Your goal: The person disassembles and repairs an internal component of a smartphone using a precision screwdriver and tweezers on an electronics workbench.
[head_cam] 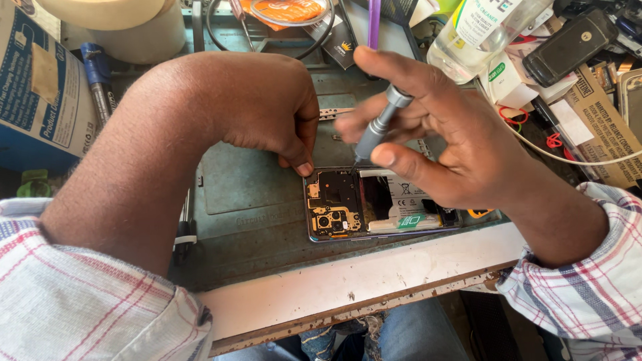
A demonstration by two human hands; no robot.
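while the opened phone (381, 204) lies flat on the grey-green work mat (261, 194) near the white front edge of the bench (348, 281), the right hand (461, 140) holds a slim grey screwdriver (378, 127) closed between thumb and fingers, index finger resting over its cap, tip set down at the far edge of the phone's dark circuit board. the left hand (267, 107) is curled into a loose fist, wrist bent sharply, thumb and fingertips pinched down at the phone's far left corner; whether anything small is held in that pinch cannot be told. to do this well, the driver should probably stay upright and seated squarely in the screw, with light downward pressure, while the left hand keeps the phone from sliding. both forearms come in from the near corners in checked sleeves. far right stand a clear plastic bottle (478, 30) and a dark phone (568, 43); far left sits a blue box (40, 87).
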